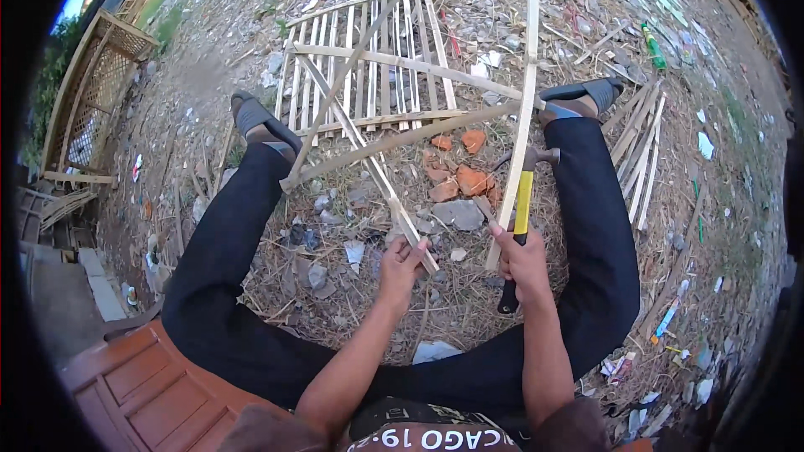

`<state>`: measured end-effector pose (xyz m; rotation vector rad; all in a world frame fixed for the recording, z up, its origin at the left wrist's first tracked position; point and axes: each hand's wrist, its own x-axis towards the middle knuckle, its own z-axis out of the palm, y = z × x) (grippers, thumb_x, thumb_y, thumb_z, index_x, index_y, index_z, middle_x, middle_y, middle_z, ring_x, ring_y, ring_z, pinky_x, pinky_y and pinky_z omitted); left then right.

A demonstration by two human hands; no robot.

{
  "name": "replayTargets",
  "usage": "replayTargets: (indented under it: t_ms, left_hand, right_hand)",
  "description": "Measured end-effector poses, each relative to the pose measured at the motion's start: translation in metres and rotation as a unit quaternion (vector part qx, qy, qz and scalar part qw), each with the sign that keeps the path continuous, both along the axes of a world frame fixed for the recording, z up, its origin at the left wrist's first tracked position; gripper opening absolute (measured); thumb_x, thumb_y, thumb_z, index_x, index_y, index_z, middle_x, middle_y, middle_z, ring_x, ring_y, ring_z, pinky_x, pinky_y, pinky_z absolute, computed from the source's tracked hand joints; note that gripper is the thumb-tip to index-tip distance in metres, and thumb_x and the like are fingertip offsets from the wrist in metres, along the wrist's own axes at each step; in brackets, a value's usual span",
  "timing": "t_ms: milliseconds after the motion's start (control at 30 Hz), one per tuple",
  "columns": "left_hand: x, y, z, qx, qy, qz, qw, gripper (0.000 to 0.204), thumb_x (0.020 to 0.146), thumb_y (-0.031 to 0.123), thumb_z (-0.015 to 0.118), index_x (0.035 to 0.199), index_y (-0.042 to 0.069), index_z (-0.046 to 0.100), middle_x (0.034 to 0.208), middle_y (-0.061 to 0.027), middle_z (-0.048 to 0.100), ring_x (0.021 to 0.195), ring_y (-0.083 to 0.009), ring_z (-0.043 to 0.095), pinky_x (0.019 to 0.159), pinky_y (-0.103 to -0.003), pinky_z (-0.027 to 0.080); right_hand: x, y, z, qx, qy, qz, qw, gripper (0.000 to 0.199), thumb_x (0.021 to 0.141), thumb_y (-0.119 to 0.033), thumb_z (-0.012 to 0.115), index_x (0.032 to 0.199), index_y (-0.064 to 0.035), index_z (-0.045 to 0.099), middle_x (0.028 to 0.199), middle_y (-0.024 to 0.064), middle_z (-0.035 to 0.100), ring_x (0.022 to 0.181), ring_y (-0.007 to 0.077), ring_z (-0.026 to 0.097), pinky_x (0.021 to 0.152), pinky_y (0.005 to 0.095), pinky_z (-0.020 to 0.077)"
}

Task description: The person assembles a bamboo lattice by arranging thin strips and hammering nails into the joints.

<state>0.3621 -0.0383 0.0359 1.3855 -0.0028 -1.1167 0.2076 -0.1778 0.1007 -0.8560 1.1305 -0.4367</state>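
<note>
My left hand is closed around the near end of a bamboo slat. This slat runs away from me and crosses other strips in a loose frame propped off the ground. In my right hand is a claw hammer with a yellow and black handle, its head away from me. A long pale slat passes just left of the hammer, close to my right fingers; whether they touch it I cannot tell. A short wood piece sticks out by the right thumb.
Beyond the frame lies a slatted panel. Broken orange bricks and a grey stone sit between my legs. Loose slats and a green bottle lie to the right. A lattice panel stands far left, a brown wooden panel near left.
</note>
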Motion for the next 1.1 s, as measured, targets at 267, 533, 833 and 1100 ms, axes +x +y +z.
replayTargets:
  t_ms: [267, 533, 833, 1100]
  left_hand:
    - [-0.034, 0.099, -0.009, 0.092, 0.069, -0.045, 0.992, 0.024, 0.094, 0.014, 0.061, 0.112, 0.001, 0.053, 0.101, -0.0099, 0.066, 0.089, -0.0205, 0.068, 0.074, -0.031, 0.056]
    - [-0.039, 0.110, -0.021, 0.138, 0.097, -0.068, 0.983, 0.023, 0.092, 0.010, 0.063, 0.113, 0.004, 0.054, 0.098, -0.0070, 0.063, 0.086, -0.0193, 0.066, 0.075, -0.034, 0.057]
    - [-0.037, 0.104, -0.023, 0.172, 0.010, -0.123, 0.977, 0.017, 0.088, 0.016, 0.071, 0.099, 0.007, 0.061, 0.079, 0.0002, 0.063, 0.069, -0.0083, 0.062, 0.056, -0.024, 0.050]
    - [-0.041, 0.080, -0.023, 0.202, -0.146, -0.225, 0.942, 0.021, 0.086, 0.018, 0.072, 0.093, 0.001, 0.062, 0.075, -0.0009, 0.062, 0.062, -0.0072, 0.060, 0.051, -0.024, 0.049]
  right_hand:
    - [0.003, 0.008, 0.009, -0.001, -0.017, -0.004, 1.000, 0.026, 0.087, -0.023, 0.072, 0.083, -0.0069, 0.052, 0.055, -0.0066, 0.040, 0.039, 0.0028, 0.034, 0.036, 0.0223, 0.0254]
    - [0.009, -0.076, -0.014, -0.103, 0.096, 0.010, 0.990, 0.030, 0.082, -0.029, 0.076, 0.077, -0.0071, 0.057, 0.055, -0.0068, 0.042, 0.042, 0.0029, 0.037, 0.038, 0.0225, 0.0275]
    - [0.027, -0.138, -0.040, -0.046, 0.141, 0.103, 0.984, 0.029, 0.081, -0.030, 0.076, 0.085, -0.0022, 0.068, 0.056, -0.0059, 0.045, 0.045, 0.0047, 0.037, 0.041, 0.0232, 0.0290]
    - [0.033, -0.144, -0.072, -0.098, 0.177, 0.131, 0.971, 0.028, 0.080, -0.030, 0.076, 0.079, -0.0040, 0.065, 0.058, -0.0033, 0.051, 0.046, 0.0058, 0.040, 0.044, 0.0246, 0.0299]
